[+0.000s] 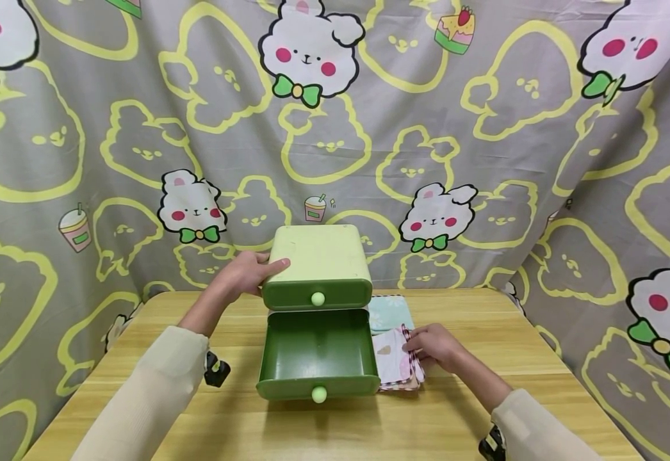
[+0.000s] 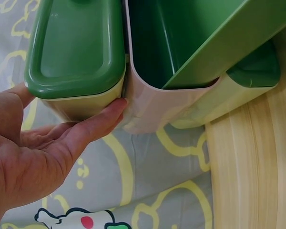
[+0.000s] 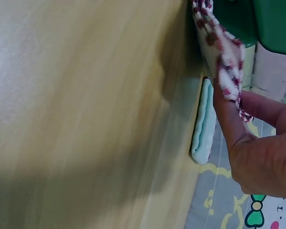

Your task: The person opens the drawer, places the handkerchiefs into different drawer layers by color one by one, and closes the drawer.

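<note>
A small drawer unit (image 1: 319, 253) with a pale yellow top and green drawer fronts stands on the table. Its upper drawer (image 1: 294, 294) is closed; the lower drawer (image 1: 312, 349) is pulled out and bare inside. My left hand (image 1: 246, 272) rests on the unit's upper left side, thumb on top and fairly straight fingers against the side wall, as the left wrist view shows. To the right of the lower drawer, my right hand (image 1: 435, 346) pinches a folded cloth (image 1: 391, 357) with a red-checked edge between thumb and fingers. The cloth stands tilted in the right wrist view.
Behind the checked cloth, a folded light blue cloth (image 1: 389, 314) lies on the wooden table (image 1: 456, 416), right beside the drawer unit. A grey curtain (image 1: 335, 153) with rabbit patterns hangs around the table's back and sides.
</note>
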Demonstrator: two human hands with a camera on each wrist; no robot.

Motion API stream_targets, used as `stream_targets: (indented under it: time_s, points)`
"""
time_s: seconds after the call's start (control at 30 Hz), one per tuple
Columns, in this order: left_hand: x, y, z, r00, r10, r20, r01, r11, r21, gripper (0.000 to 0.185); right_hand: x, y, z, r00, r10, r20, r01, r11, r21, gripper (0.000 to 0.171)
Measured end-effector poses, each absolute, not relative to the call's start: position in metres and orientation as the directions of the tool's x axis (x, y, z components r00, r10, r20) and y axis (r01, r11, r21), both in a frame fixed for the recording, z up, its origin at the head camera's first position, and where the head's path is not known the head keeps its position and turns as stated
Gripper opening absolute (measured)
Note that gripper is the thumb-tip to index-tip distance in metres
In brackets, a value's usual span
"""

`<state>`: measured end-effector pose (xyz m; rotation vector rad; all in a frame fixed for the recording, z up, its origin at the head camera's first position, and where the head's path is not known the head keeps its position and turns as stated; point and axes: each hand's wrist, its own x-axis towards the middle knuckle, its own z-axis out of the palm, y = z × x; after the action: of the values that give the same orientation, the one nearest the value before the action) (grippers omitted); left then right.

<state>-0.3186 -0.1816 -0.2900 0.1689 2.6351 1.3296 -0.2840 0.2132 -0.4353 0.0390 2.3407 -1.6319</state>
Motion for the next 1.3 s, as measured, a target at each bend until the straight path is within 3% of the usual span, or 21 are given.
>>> stream_targets:
  time_s: [0.2, 0.3, 0.8, 1.3]
  points:
    - [-0.319, -0.182, -0.291, -0.977, 0.181, -0.114, 0.016, 0.596, 0.803, 0.075, -0.285, 0.216, -0.425, -0.947, -0.216, -0.237, 0.173, 0.279, -0.944, 0.006]
    - [-0.319, -0.182, -0.291, -0.977, 0.177, -0.117, 0.012, 0.596, 0.803, 0.076, -0.285, 0.217, -0.419, -0.945, -0.233, -0.228, 0.163, 0.267, -0.950, 0.005]
    - [-0.319, -0.182, -0.292, -0.978, 0.173, -0.113, 0.014, 0.602, 0.798, 0.076, -0.282, 0.221, -0.368, -0.957, -0.229, -0.179, 0.111, 0.282, -0.953, 0.032]
    - [-0.319, -0.182, -0.291, -0.979, 0.170, -0.114, 0.011, 0.600, 0.800, 0.077, -0.268, 0.217, -0.312, -0.959, -0.266, -0.096, -0.005, 0.356, -0.934, 0.038]
